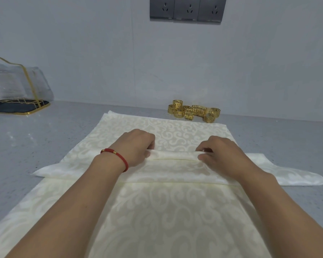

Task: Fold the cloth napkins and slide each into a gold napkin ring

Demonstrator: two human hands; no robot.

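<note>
Napkin [173, 164] fold pinched by 2 hands' curled fingers [203, 157].

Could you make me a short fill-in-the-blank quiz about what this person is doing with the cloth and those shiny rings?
1. Both hands pinch a fold of the cream ____ lying on the grey counter.
2. The left hand has a ____ bracelet on its wrist.
3. The gold napkin rings sit in a cluster near the ____, beyond the right hand.
4. On the wall above the rings are three grey ____.

Missing words: napkin; red; wall; sockets
</note>
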